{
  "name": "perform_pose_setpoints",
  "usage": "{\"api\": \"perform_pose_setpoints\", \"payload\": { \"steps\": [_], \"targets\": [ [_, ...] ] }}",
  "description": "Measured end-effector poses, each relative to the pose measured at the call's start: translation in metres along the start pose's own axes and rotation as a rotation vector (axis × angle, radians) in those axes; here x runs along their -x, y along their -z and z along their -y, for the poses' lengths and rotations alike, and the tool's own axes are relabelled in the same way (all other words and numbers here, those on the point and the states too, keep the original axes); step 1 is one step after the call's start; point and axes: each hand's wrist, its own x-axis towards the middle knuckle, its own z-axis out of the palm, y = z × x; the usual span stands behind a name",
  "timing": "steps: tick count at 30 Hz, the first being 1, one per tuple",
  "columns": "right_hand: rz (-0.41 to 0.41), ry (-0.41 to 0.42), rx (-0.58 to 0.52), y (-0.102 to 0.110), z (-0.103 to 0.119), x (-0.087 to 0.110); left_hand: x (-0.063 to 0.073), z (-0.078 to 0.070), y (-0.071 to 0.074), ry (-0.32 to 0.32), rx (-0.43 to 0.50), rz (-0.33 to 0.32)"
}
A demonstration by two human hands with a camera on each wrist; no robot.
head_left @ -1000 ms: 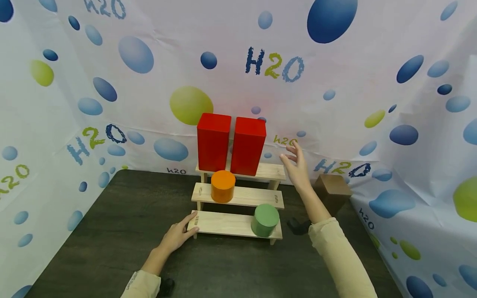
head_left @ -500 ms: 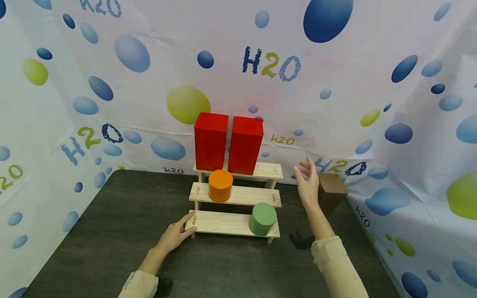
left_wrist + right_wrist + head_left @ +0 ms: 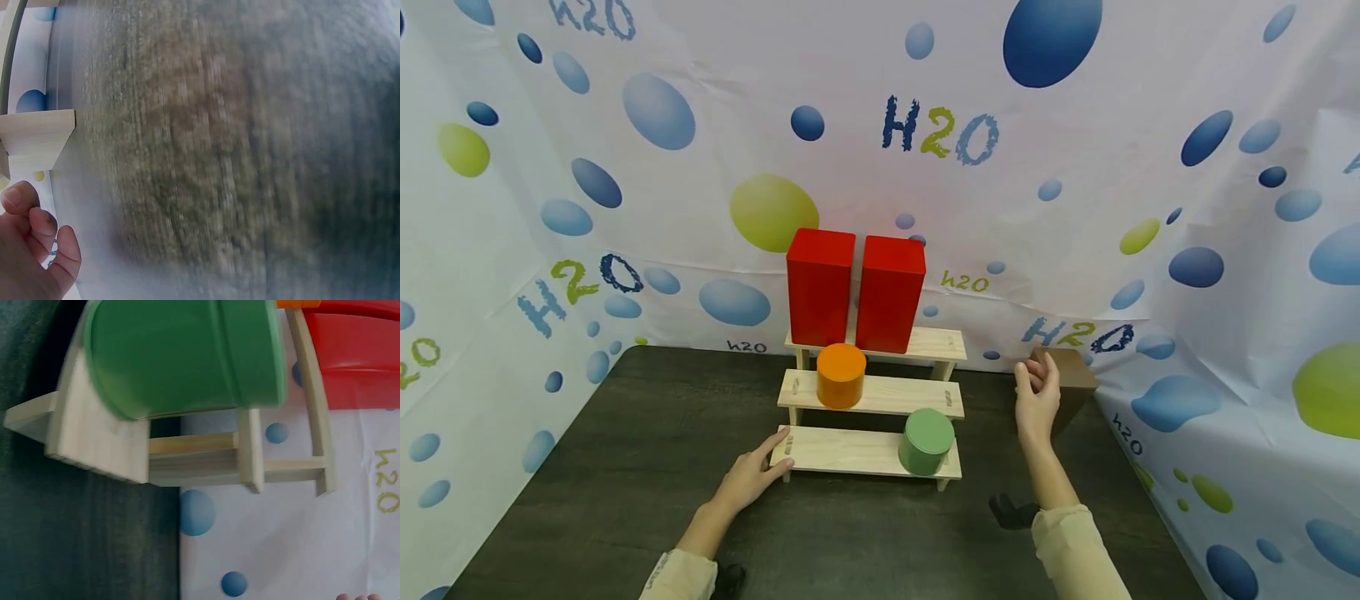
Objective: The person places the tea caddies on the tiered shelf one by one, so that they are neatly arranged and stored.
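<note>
A three-tier wooden stand [image 3: 850, 450] is on the dark table. My left hand [image 3: 747, 479] holds the left end of its lowest step, thumb at the front edge and index finger toward the back; the left wrist view shows curled fingers [image 3: 42, 225] beside the wood. My right hand [image 3: 1037, 404], fingers loosely bent, overlaps the left side of a brown box [image 3: 1075, 375] in the head view. A green round tin [image 3: 927, 442] sits at the lowest step's right end, an orange tin [image 3: 841, 377] on the middle step, and two red boxes [image 3: 820, 287] on top.
Behind the table [image 3: 625, 467] hangs a white printed backdrop [image 3: 865, 50] with blue and green spots, which also covers both sides. A small black object [image 3: 1011, 511] lies near the right forearm, and another dark one [image 3: 730, 579] by the left sleeve.
My right hand has moved right and down, from beside the top step to the brown box. The left hand keeps its place on the stand. The head view has shifted slightly.
</note>
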Motion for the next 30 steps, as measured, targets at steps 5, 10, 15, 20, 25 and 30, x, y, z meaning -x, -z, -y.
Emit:
{"api": "perform_pose_setpoints", "payload": {
  "steps": [5,10,15,20,25,30],
  "targets": [
    [-0.08,-0.035,0.034,0.007,-0.017,0.001,0.001,0.001,-0.001,0.005,-0.001,0.003],
    [-0.144,-0.058,0.073,0.016,-0.029,0.001,0.001,0.002,0.0,-0.002,0.003,0.001],
    [-0.197,-0.076,0.102,0.023,-0.036,0.001,0.0,0.002,0.0,-0.011,0.004,-0.001],
    [-0.222,-0.094,0.13,0.028,-0.043,0.0,-0.001,0.002,0.0,-0.008,0.005,0.007],
    [-0.253,-0.097,0.154,0.033,-0.048,-0.001,-0.001,0.002,0.0,-0.013,0.001,0.004],
    [-0.281,-0.099,0.184,0.037,-0.054,-0.004,-0.002,0.002,0.0,-0.014,-0.004,0.009]
  ]
}}
